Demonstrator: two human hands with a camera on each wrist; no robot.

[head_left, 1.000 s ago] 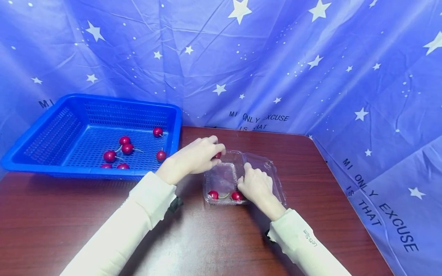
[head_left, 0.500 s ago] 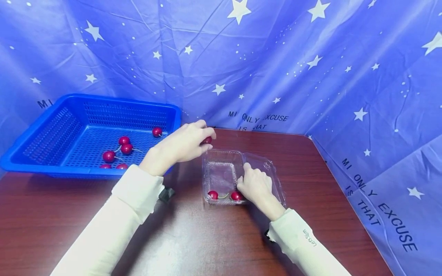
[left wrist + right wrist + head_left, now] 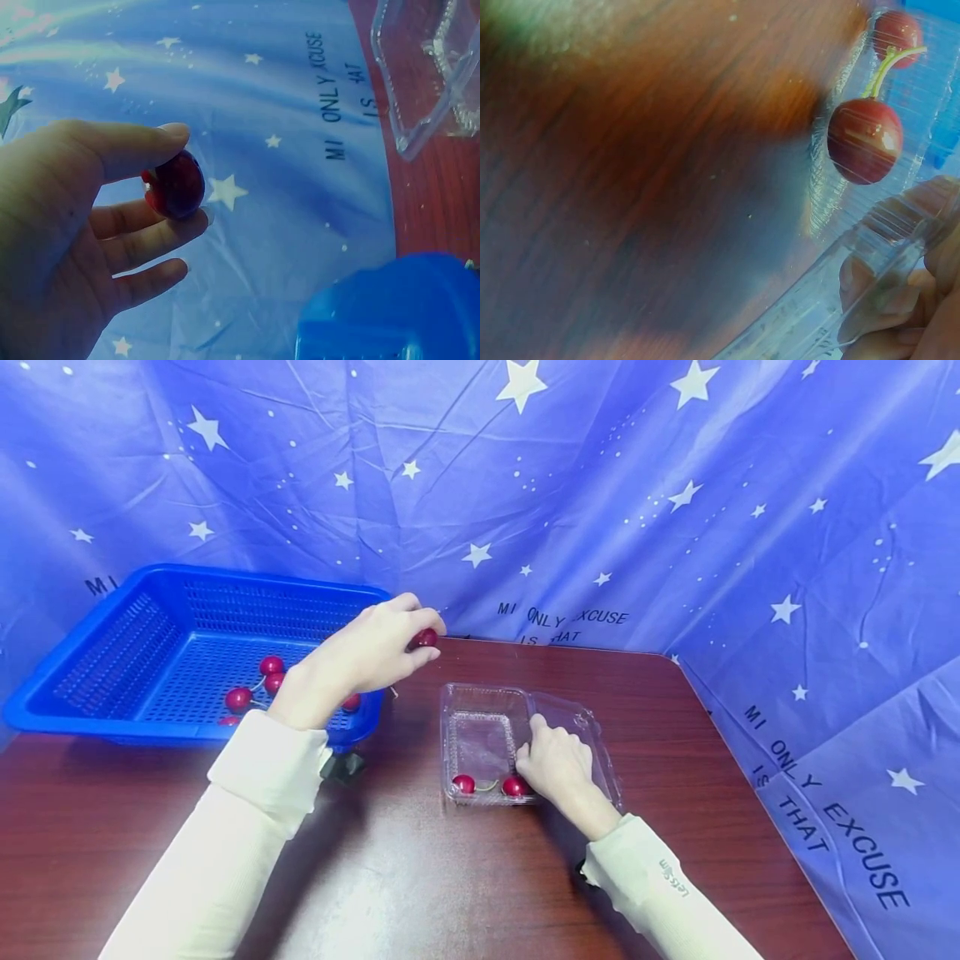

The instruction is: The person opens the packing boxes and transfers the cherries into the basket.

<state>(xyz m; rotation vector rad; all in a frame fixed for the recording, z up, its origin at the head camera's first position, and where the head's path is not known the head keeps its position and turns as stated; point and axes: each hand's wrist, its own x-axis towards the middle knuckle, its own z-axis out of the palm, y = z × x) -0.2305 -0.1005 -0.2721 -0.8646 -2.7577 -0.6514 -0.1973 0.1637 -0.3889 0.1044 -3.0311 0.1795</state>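
Note:
My left hand (image 3: pixel 367 647) pinches a dark red cherry (image 3: pixel 424 638) between thumb and fingertips, raised over the right rim of the blue basket. In the left wrist view the cherry (image 3: pixel 177 185) sits at the fingertips, the other fingers loosely bent behind it. My right hand (image 3: pixel 558 762) grips the hinged side of a clear plastic clamshell box (image 3: pixel 480 739), whose lid (image 3: pixel 592 727) lies folded out to the right. Two cherries rest in the box's near corners, one at left (image 3: pixel 463 784) and one at right (image 3: pixel 515 786). The right wrist view shows curled fingers (image 3: pixel 877 300) through the plastic.
A blue plastic basket (image 3: pixel 67 714) stands at the left with several cherries (image 3: pixel 238 699) in it, some hidden behind my left forearm. The brown tabletop (image 3: pixel 420 877) ends against a blue star-printed curtain (image 3: pixel 420 527) behind and at the right.
My left hand has moved left and back, away from above the box to the basket's right rim, still pinching the cherry. My right hand and the box have stayed put.

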